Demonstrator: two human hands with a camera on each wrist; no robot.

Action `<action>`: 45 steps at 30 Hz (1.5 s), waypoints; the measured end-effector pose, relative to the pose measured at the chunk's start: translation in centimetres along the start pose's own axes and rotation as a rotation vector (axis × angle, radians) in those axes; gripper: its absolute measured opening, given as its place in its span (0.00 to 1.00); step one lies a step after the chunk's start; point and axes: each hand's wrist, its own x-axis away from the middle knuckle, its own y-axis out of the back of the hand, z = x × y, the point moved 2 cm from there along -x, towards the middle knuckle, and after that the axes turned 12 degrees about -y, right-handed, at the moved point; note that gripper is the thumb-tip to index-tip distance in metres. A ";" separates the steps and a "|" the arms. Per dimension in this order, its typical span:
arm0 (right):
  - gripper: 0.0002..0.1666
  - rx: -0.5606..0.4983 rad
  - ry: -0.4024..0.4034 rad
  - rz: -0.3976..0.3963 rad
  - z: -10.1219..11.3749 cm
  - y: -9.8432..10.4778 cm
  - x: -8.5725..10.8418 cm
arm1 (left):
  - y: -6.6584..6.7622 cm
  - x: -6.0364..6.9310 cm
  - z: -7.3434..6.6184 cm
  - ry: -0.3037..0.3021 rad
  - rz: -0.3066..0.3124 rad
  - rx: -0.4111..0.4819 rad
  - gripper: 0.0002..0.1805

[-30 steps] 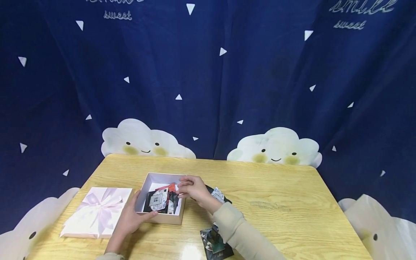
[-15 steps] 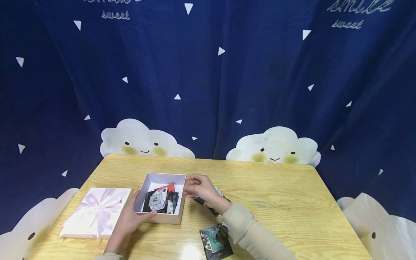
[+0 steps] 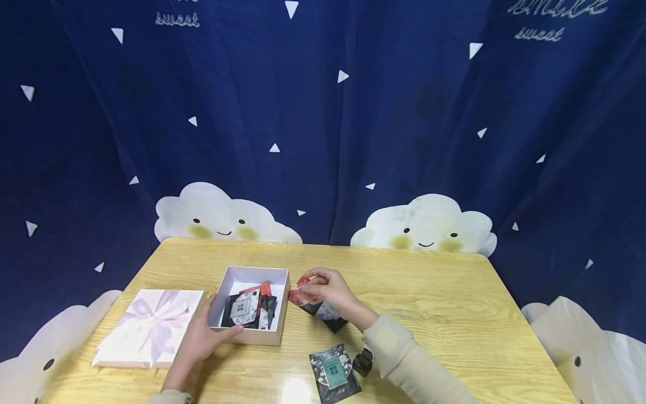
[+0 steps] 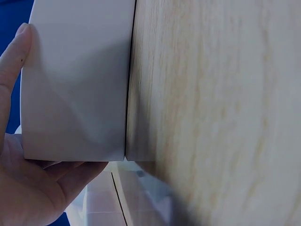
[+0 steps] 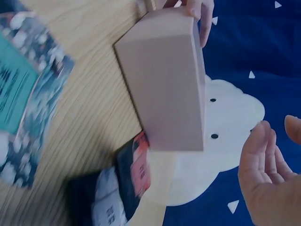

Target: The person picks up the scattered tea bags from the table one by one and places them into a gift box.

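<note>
My left hand [image 3: 202,336] grips the near left corner of a white-lined box [image 3: 257,336], thumb on the front rim, fingers along the left side. The left wrist view shows this hand [image 4: 33,188] against the pale box wall [image 4: 75,84]. Several flat sachets [image 3: 244,308], black, white and red, lie inside the box. My right hand [image 3: 328,289] hovers just right of the box, above a red and black sachet [image 3: 298,297]. In the right wrist view that hand [image 5: 268,174] has bent fingers with nothing between them. A black and grey sachet [image 3: 332,313] lies beside the red one.
A white box lid [image 3: 151,331] with a pale ribbon bow lies left of the box. Nearer me rests a black sachet with a teal label [image 3: 334,370]. A small dark device [image 3: 363,362] sits at my right wrist. A blue curtain [image 3: 323,140] hangs behind the table.
My right hand has moved right from the box's right rim to over the sachets beside it. The red sachet there has come into sight. My left hand has stayed on the box.
</note>
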 end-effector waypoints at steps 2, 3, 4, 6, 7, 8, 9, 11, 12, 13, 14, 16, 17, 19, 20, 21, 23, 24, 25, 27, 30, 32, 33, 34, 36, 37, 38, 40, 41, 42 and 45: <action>0.18 0.045 0.003 -0.016 -0.2 0.4 -0.1 | 0.1 0.0 0.1 0.001 -0.001 0.001 0.58; 0.18 0.067 0.003 -0.024 -0.3 0.7 -0.1 | 0.1 0.0 0.1 0.002 -0.001 0.001 0.58; 0.19 0.090 0.004 -0.033 -0.5 0.9 -0.2 | 0.1 0.0 0.1 0.003 -0.001 0.001 0.58; 0.19 0.120 -0.001 -0.038 -0.8 1.4 -0.4 | 0.1 -0.1 0.1 0.005 0.001 0.000 0.58; 0.20 0.129 -0.006 -0.042 -1.1 1.6 -0.5 | 0.1 -0.1 0.1 0.006 0.002 -0.001 0.58; 0.20 0.137 -0.009 -0.049 -1.0 1.7 -0.4 | 0.2 -0.1 0.1 0.008 0.002 -0.003 0.58; 0.21 0.141 -0.018 -0.057 -1.3 1.9 -0.6 | 0.2 -0.1 0.1 0.010 0.002 -0.004 0.58; 0.22 0.152 -0.029 -0.078 -1.7 2.2 -1.1 | 0.2 -0.1 0.1 0.010 0.000 -0.001 0.58; 0.23 0.163 -0.033 -0.089 -2.0 2.4 -1.4 | 0.2 -0.1 0.0 0.010 -0.001 0.000 0.58; 0.23 0.172 -0.036 -0.100 -2.3 2.5 -1.6 | 0.1 -0.1 0.0 0.009 -0.002 0.003 0.58; 0.24 0.179 -0.038 -0.110 -2.5 2.7 -1.8 | 0.1 -0.1 0.0 0.007 -0.004 0.008 0.58; 0.24 0.212 -0.040 -0.135 -3.4 3.1 -2.5 | 0.0 -0.2 -0.1 0.003 -0.005 0.014 0.58; 0.24 0.232 -0.038 -0.149 -3.6 3.2 -2.7 | 0.0 -0.2 -0.1 0.003 -0.005 0.017 0.58; 0.24 0.275 -0.031 -0.181 -4.0 3.4 -3.1 | 0.0 -0.2 -0.1 0.004 -0.005 0.018 0.58; 0.24 0.305 -0.025 -0.198 -4.2 3.5 -3.3 | 0.0 -0.2 -0.1 0.005 -0.006 0.018 0.58; 0.25 0.336 -0.021 -0.214 -4.4 3.5 -3.4 | 0.0 -0.2 -0.1 0.006 -0.006 0.018 0.58; 0.28 0.383 -0.014 -0.232 -4.7 3.6 -3.7 | 0.0 -0.3 0.0 0.004 -0.009 0.017 0.58; 0.29 0.403 -0.013 -0.237 -4.8 3.6 -3.9 | 0.0 -0.3 0.0 0.003 -0.010 0.018 0.58; 0.30 0.421 -0.011 -0.239 -5.0 3.7 -4.0 | -0.1 -0.3 0.1 0.001 -0.011 0.018 0.58; 0.32 0.447 -0.020 -0.235 -5.5 3.7 -4.3 | -0.1 -0.3 0.1 -0.002 -0.014 0.019 0.58; 0.35 0.508 -0.018 -0.230 -6.2 3.8 -4.6 | -0.2 -0.3 0.1 -0.005 -0.016 0.021 0.58; 0.36 0.563 -0.009 -0.230 -6.7 3.9 -4.8 | -0.2 -0.3 0.1 -0.004 -0.017 0.022 0.58; 0.37 0.592 -0.006 -0.235 -7.0 4.0 -4.8 | -0.2 -0.3 0.1 -0.003 -0.017 0.023 0.58; 0.38 0.609 -0.011 -0.241 -7.2 4.0 -4.9 | -0.2 -0.2 0.1 -0.001 -0.016 0.022 0.58; 0.39 0.643 -0.038 -0.259 -7.5 4.1 -4.9 | -0.2 -0.2 0.2 0.003 -0.016 0.022 0.58; 0.40 0.657 -0.051 -0.271 -7.6 4.2 -4.9 | -0.2 -0.2 0.2 0.004 -0.015 0.022 0.58; 0.40 0.671 -0.069 -0.283 -7.7 4.2 -4.8 | -0.2 -0.2 0.2 0.005 -0.015 0.022 0.58; 0.39 0.689 -0.096 -0.302 -7.8 4.2 -4.8 | -0.2 -0.1 0.2 0.005 -0.016 0.021 0.58; 0.38 0.707 -0.105 -0.311 -7.8 4.2 -4.8 | -0.2 -0.1 0.2 0.006 -0.015 0.020 0.58; 0.36 0.721 -0.109 -0.318 -7.8 4.2 -4.8 | -0.2 -0.1 0.2 0.006 -0.015 0.019 0.58; 0.30 0.756 -0.116 -0.337 -7.8 4.1 -4.9 | -0.1 0.0 0.2 0.006 -0.017 0.015 0.58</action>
